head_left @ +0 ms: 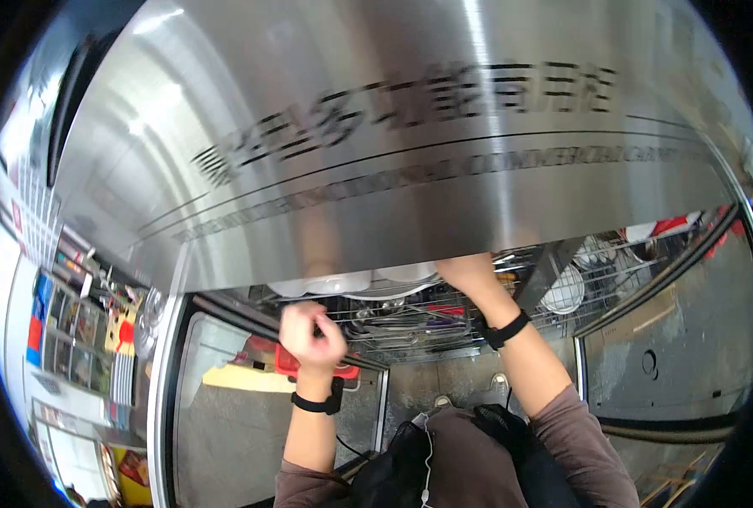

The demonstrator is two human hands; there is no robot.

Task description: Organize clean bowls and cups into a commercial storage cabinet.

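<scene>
A large stainless steel hood (393,169) with dark lettering fills the upper view. Under its lower edge stands a wire rack (410,326) holding utensils and white bowls (343,284). My left hand (313,334) is curled into a fist at the rack's front left edge; whether it grips anything is unclear. My right hand (470,275) reaches up to the hood's lower edge above the rack, and its fingers are hidden behind the steel. Both wrists wear black bands.
A second wire rack (614,271) with white plates (563,292) extends to the right. A red object (287,362) lies below my left hand. Steel counters sit on both sides, with shelves of coloured items (80,330) at the far left.
</scene>
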